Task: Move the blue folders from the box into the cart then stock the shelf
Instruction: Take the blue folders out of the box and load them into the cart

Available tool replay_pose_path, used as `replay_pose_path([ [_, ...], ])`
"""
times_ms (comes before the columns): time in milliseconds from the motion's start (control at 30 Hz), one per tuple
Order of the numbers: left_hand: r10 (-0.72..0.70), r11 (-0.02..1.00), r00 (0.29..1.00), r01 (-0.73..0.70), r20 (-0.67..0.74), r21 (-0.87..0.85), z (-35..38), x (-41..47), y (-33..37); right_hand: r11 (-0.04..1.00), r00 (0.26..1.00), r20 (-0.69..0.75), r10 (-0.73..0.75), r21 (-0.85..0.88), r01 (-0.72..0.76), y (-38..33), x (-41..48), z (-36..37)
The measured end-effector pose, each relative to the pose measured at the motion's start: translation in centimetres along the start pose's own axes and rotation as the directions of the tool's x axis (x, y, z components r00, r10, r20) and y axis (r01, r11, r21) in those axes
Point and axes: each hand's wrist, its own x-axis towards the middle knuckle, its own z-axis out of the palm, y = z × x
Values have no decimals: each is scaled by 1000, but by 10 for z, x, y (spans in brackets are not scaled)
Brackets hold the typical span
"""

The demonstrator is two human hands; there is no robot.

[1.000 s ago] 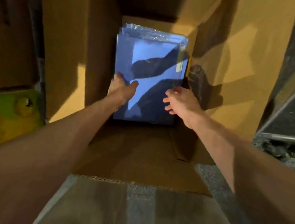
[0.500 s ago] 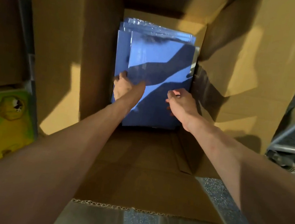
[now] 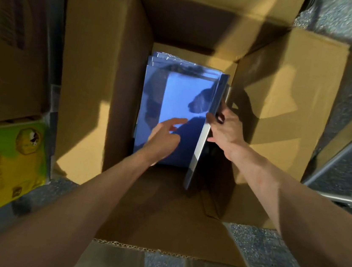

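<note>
The yellow-green box [image 3: 0, 167] on the left bore a large "100%" in dark print. A smaller line beside it was too blurred to read. Dark lettering on the brown carton [image 3: 11, 42] above it was also illegible.

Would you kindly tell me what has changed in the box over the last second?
The right hand has gripped the front folder by its right edge and swung it up on edge, away from the stack. The left hand has let go of the stack's left side and now reaches open over its face. Stack and box stayed put.
</note>
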Motion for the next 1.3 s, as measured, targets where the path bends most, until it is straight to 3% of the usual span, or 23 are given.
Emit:
replay_pose_path([
  [133, -119, 976, 956, 162, -269, 144, -28, 39, -25, 998, 999, 29, -27, 55, 25, 10, 4, 0],
  [267, -254, 966, 909, 257, -331, -35, -33, 51, -33, 994, 999, 9, -52, 94, 51, 23, 9, 10],
  [333, -269, 963, 908, 255, -322, -87, -29, 52, -35, 990, 998, 2, -60, 126, 60, 24, 8, 13],
  [467, -256, 965, 858, 195, -445, -178, -16, 43, -25, 991, 999, 6, -44, 123, 43, 17, 7, 12],
  [567, -123, 992, 939, 104, -322, -75, -6, 25, -15, 995, 999, -4, -45, 87, 45, 12, 0, 6],
  [633, -38, 995, 981, 20, -192, -96, 2, 13, -11, 997, 999, -2, -32, 71, 32, 10, -5, 3],
  [733, 78, 992, 997, -79, -16, -99, 18, -7, 2, 999, 1000, -3, -25, 31, 25, 5, -13, -2],
  [867, 36, 989, 978, -6, 206, -146, 31, -19, 10, 998, 999, -43, 21, 57, -18, 5, -25, -4],
  [1000, 1, 984, 956, 52, 295, -170, 32, -17, 5, 998, 981, -183, 60, 9, -60, 15, -22, -5],
  [1100, -6, 994, 933, 44, 359, -97, 26, -15, 0, 999, 984, -176, 16, -42, -24, 18, -17, -5],
  [1300, 1, 999, 954, 13, 298, -43, 3, -30, 18, 993, 984, -174, 45, -98, -63, 4, -26, -11],
])
